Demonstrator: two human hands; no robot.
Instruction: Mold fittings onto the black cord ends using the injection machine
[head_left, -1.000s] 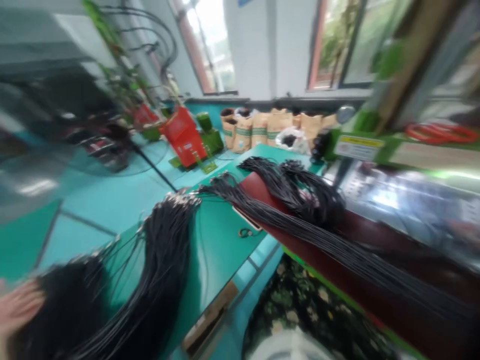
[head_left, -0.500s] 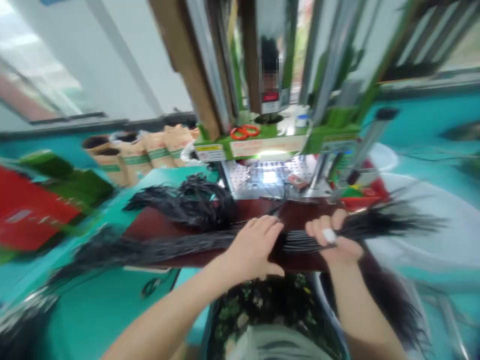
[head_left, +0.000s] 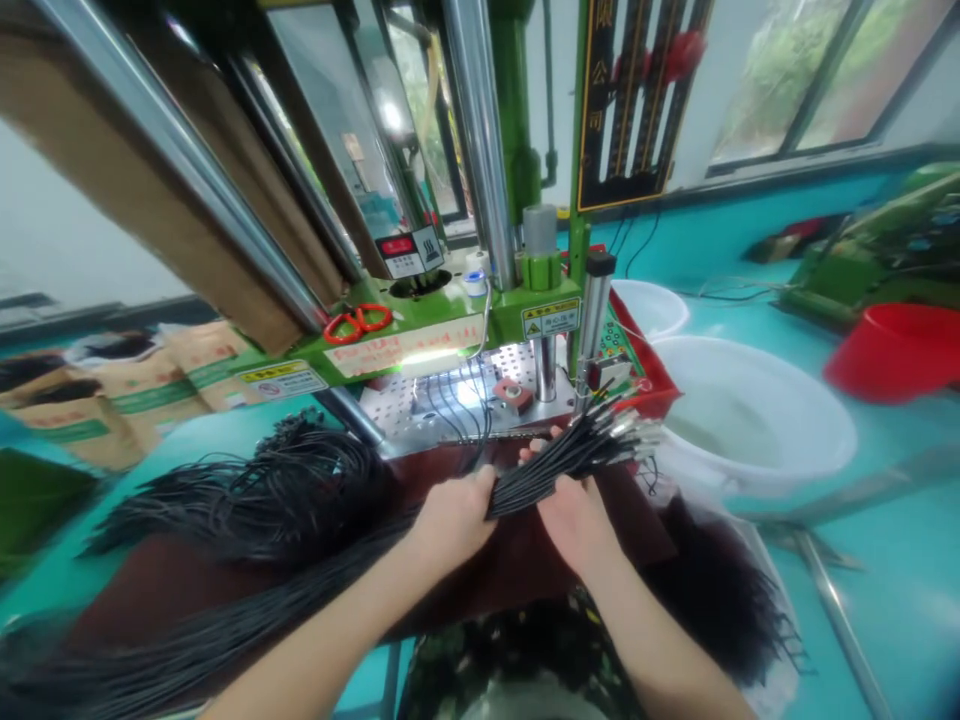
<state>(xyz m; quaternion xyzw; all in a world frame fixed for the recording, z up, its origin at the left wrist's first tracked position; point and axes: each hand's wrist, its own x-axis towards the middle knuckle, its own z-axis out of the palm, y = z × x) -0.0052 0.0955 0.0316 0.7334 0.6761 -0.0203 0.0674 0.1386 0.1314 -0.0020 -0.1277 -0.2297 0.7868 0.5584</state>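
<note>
1. Left hand (head_left: 457,515) – closed around the black cable bundle (head_left: 536,478), thumb side up. Can't tell how the hidden fingertips sit.
2. Right hand (head_left: 576,520) – partly curled around the same bundle, nearer the metal ends (head_left: 634,432). Thumb on near side, some fingertips showing past the far side.
3. Bundle runs from the right hand's side through the left hand, then trails out left along the dark red board (head_left: 517,570) under both hands.
4. Left of left hand: loose cable pile (head_left: 255,500), looped.
5. Beyond the hands: green press (head_left: 442,325), orange scissors (head_left: 358,323) on its ledge, holed metal plate (head_left: 397,400) below, small brownish block (head_left: 513,394) on the plate.
6. Right of right hand: white tub (head_left: 757,410); dark heap (head_left: 712,590) nearer the person, details blurred.
</note>
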